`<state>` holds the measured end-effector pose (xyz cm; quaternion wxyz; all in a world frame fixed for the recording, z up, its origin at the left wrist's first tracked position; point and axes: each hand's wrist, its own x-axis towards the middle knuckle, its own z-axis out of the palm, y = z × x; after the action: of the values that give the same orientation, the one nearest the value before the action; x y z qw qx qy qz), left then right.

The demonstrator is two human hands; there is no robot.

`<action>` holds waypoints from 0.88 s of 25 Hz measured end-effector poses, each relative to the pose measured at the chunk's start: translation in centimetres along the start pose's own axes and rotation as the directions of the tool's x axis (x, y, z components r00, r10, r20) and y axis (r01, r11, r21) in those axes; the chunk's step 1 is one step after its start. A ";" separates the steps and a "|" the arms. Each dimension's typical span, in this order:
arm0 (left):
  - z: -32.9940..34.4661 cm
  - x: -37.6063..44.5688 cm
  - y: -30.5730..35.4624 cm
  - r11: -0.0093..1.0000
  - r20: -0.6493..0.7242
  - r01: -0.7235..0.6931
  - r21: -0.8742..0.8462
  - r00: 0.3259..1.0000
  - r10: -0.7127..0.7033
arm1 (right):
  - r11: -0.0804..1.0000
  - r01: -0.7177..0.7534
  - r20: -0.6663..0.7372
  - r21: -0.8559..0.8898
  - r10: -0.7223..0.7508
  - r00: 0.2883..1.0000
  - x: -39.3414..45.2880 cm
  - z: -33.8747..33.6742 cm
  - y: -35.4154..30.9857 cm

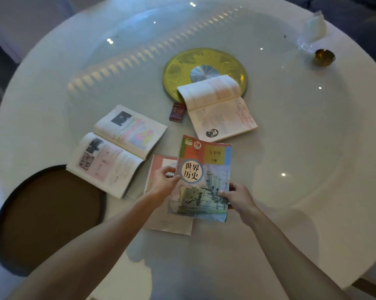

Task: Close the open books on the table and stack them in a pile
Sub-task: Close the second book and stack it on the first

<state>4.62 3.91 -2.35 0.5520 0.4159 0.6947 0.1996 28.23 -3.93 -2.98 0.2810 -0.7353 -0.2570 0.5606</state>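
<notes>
A closed history book (206,169) with a warship on its cover is held by both hands near the table's front. My left hand (164,182) grips its left edge and my right hand (239,198) grips its lower right corner. It lies partly over a closed pink-covered book (161,163) flat on the table. An open book (117,150) with pictures lies to the left, and a second open book (219,107) lies farther back, with its far page curled up.
The round white table (312,148) has a glass turntable with a gold hub (176,70). A small red box (178,111) sits beside the far open book. A brown chair seat (48,215) is at front left. A tissue pack (312,29) and a small bowl (324,57) are at far right.
</notes>
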 end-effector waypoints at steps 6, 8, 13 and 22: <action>-6.1 0.2 -4.0 0.998 -0.068 0.052 -0.032 0.996 -0.054 | 0.997 -0.009 0.009 -0.075 0.010 1.000 0.0 7.4 0.0; -6.8 0.2 -5.1 0.998 -0.073 0.065 -0.007 0.995 -0.066 | 0.993 -0.036 -0.010 -0.113 0.035 0.999 -0.1 8.7 0.9; -7.6 0.4 -7.4 0.976 -0.047 0.017 0.218 0.999 -0.007 | 0.918 -0.050 -0.099 -0.394 0.012 0.995 -0.9 10.7 2.2; -8.1 0.9 -7.6 0.875 0.113 -0.158 0.458 0.986 0.119 | 0.852 -0.066 -0.211 -0.519 -0.053 0.976 -0.6 11.9 2.1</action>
<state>-5.65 1.72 -5.92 0.4480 0.5925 0.6677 0.0493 16.68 -4.37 -6.62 0.0950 -0.8417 -0.3647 0.3867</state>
